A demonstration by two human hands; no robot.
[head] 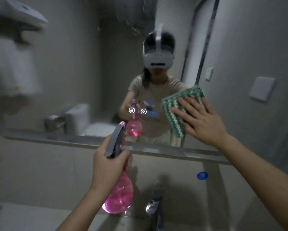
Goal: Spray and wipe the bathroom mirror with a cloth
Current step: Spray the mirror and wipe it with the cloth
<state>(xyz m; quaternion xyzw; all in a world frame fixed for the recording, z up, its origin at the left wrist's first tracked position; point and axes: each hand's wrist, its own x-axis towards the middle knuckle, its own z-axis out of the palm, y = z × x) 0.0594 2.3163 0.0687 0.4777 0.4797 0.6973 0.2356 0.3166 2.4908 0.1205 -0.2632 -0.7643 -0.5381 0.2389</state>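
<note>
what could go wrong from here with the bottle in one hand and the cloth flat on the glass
The left hand grips the pink plastic spray bottle above the metal tap; if the grip loosens, it could fall onto it. The right hand only presses the green and white knitted cloth against the mirror with flat fingers, so the cloth could slide out and drop.

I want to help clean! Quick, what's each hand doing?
Left hand: grips the spray bottle.
Right hand: open, flat fingers pressing the cloth on the mirror.
</note>
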